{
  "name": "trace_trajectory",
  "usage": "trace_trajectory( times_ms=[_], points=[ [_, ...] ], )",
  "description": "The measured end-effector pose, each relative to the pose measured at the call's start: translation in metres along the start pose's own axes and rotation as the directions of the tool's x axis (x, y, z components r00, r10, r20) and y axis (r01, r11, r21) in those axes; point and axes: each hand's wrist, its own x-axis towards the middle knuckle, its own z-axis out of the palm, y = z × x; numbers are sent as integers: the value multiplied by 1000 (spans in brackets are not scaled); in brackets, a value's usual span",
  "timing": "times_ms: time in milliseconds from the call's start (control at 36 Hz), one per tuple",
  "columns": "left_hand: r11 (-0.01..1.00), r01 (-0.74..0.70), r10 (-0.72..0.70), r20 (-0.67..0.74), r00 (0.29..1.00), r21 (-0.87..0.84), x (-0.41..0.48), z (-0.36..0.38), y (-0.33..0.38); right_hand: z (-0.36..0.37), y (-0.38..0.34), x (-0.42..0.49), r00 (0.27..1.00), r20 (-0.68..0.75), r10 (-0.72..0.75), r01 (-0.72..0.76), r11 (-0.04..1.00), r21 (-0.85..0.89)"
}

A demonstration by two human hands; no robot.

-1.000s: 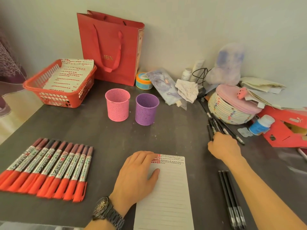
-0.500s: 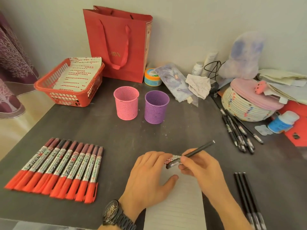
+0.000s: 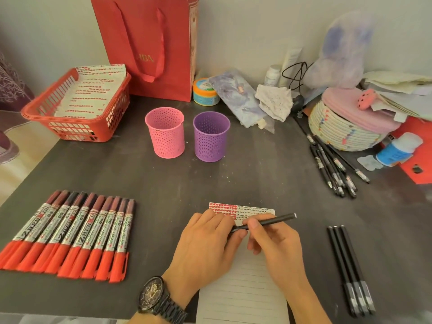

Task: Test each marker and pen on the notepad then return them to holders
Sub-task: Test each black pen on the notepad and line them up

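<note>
From the head camera: the right hand [image 3: 275, 249] pinches a slim black pen [image 3: 268, 222] over the lined notepad [image 3: 243, 298] on the matte bench [image 3: 257, 178]; the left hand [image 3: 205, 244] lies flat on the paper, fingers at the pen's tip end; uncapping seems in hand, a test stroke next; perforated pink holder [image 3: 166, 133] and purple holder [image 3: 210, 136] stand empty behind.

Bare desk [image 3: 163, 183] lies open between the notepad [image 3: 243, 295] and the two cups, the pink cup [image 3: 165, 133] and purple cup [image 3: 211, 136], with nothing standing over their mouths. To the left a row of red markers [image 3: 70, 237] blocks the way; to the right, three black pens [image 3: 350, 270] lie near the notepad and a loose pile of pens [image 3: 332, 164] lies farther back.
</note>
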Motion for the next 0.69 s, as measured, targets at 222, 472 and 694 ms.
trace_trajectory(
  times_ms=[222, 472, 694],
  points=[
    [999, -49, 48, -17, 999, -18, 0, -2, -2, 2, -2, 0, 998, 50, -23, 21, 999, 32],
    [999, 0, -2, -41, 999, -48, 1, 1, 3, 3, -1, 2, 1000, 28, 1, -3, 997, 74],
    [992, 88, -95, -68, 993, -93, -1, -1, 1, -2, -3, 10, 998, -24, 59, -54, 983, 176]
  ],
)
